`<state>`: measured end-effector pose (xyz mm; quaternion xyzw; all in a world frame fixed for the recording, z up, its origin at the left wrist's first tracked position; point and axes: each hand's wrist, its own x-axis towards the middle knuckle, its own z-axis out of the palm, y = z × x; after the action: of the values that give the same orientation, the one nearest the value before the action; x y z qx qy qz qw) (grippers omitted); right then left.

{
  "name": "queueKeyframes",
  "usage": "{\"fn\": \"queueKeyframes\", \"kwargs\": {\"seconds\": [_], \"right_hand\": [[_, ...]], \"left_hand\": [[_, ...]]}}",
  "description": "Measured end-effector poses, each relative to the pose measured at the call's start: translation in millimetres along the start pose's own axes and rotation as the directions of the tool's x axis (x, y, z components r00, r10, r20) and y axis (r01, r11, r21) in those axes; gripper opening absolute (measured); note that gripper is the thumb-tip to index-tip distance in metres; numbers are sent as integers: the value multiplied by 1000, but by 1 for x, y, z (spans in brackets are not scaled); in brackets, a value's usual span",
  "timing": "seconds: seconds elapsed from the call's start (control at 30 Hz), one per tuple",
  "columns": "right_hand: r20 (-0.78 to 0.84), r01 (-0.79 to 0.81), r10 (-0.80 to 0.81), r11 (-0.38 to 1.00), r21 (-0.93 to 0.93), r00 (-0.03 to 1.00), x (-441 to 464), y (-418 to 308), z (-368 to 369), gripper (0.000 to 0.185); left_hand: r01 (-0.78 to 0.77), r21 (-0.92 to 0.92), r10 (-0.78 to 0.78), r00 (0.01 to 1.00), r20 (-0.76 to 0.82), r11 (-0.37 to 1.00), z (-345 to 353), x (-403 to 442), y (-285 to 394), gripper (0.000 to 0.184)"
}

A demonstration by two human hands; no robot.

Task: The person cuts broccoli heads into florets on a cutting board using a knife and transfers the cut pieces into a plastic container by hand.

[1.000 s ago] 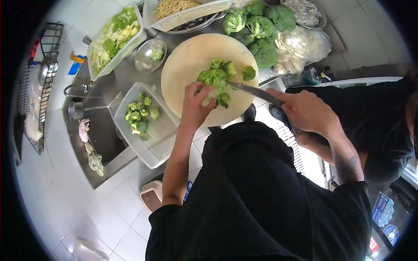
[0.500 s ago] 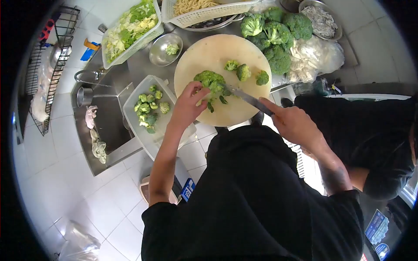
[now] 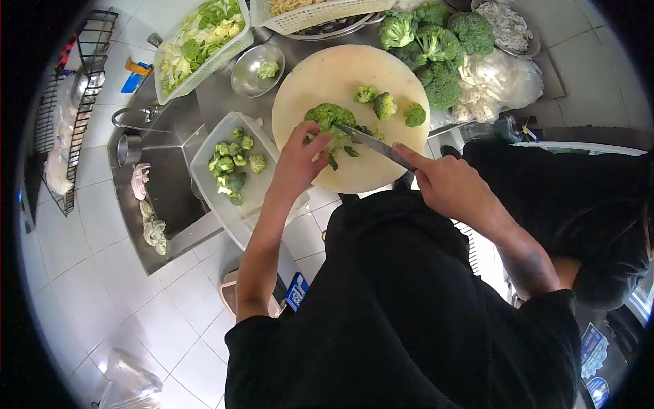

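On a round cutting board (image 3: 368,68) lies a head of broccoli (image 3: 330,114), and my left hand (image 3: 300,157) is closed around its stem side. My right hand (image 3: 449,185) grips a knife (image 3: 381,147) by the handle. The blade reaches left across the board, its tip against the broccoli. Small cut leaves and bits lie just below the blade. Several loose broccoli florets (image 3: 385,105) rest on the board's right half.
Left of the board, a clear plastic tub (image 3: 255,187) holds several florets. A steel bowl (image 3: 245,85), a basket of lettuce (image 3: 163,82) and a noodle basket (image 3: 327,18) stand behind. Whole broccoli heads (image 3: 443,85) are piled at right. Another person (image 3: 565,204) stands close on the right.
The knife tip has moved left and slightly up, from the broccoli's right edge onto its lower part. My left hand stays on the broccoli. The view has shifted slightly.
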<state>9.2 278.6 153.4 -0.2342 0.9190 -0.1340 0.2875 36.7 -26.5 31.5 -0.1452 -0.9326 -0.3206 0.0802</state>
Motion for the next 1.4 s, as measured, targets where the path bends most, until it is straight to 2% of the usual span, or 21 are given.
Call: {"fn": "queueKeyframes", "kwargs": {"seconds": [0.07, 0.3, 0.53, 0.63, 0.73, 0.83, 0.93, 1.0, 1.03, 1.1, 1.17, 1.27, 1.3, 1.37, 1.4], "right_hand": [[-1, 10, -10, 1000, 14, 1000, 1, -3, -5, 57], [32, -23, 22, 998, 58, 999, 9, -7, -4, 55], [39, -25, 22, 996, 80, 999, 7, -5, -1, 53], [-8, 1, -1, 997, 73, 1000, 9, -3, 3, 53], [78, -69, 63, 995, 69, 995, 6, -3, 1, 55], [-36, 2, 1, 995, 102, 999, 9, 1, 13, 55], [29, -50, 47, 991, 123, 998, 4, 2, -1, 55], [-12, -108, 109, 991, 78, 994, 2, 19, -2, 56], [-16, -105, 107, 991, 79, 994, 1, 29, -2, 56], [-97, -124, 139, 982, 145, 985, -1, 45, -4, 58], [-81, -163, 169, 984, 78, 982, -6, 42, -8, 57], [-99, -101, 105, 994, 47, 989, -15, 36, 4, 59], [-97, -92, 96, 995, 44, 991, -17, 29, 6, 59], [-96, -22, 27, 998, 53, 995, -18, 17, 6, 59], [-157, 46, -39, 998, 41, 987, -16, 16, 12, 57]], "left_hand": [[48, 3, -48, 999, 13, 999, -3, 2, 2, 42], [-9, -1, 9, 1000, -6, 1000, -2, 7, 2, 44], [56, -48, -55, 998, 4, 997, 0, 6, 2, 48], [63, -31, -63, 998, 5, 998, -1, 7, 3, 48], [82, -39, -81, 997, 16, 996, -2, 8, 5, 46], [52, -38, -52, 999, -3, 998, -1, 4, 4, 45], [37, -35, -37, 999, -24, 999, -5, 7, 2, 45], [47, -46, -47, 999, -10, 998, -9, 6, -1, 45], [37, 7, -37, 999, -30, 999, -10, 4, -6, 45], [30, 62, -26, 998, -56, 998, -13, 1, -8, 45], [247, -230, -252, 968, 10, 941, -14, -4, 1, 45], [228, -319, -270, 958, -94, 920, 6, -9, 3, 45], [233, -316, -276, 956, -100, 920, 9, -9, 5, 45], [139, -30, -142, 974, -177, 990, 14, -6, 8, 45], [137, -32, -140, 974, -175, 990, 15, -4, 12, 45]]}}
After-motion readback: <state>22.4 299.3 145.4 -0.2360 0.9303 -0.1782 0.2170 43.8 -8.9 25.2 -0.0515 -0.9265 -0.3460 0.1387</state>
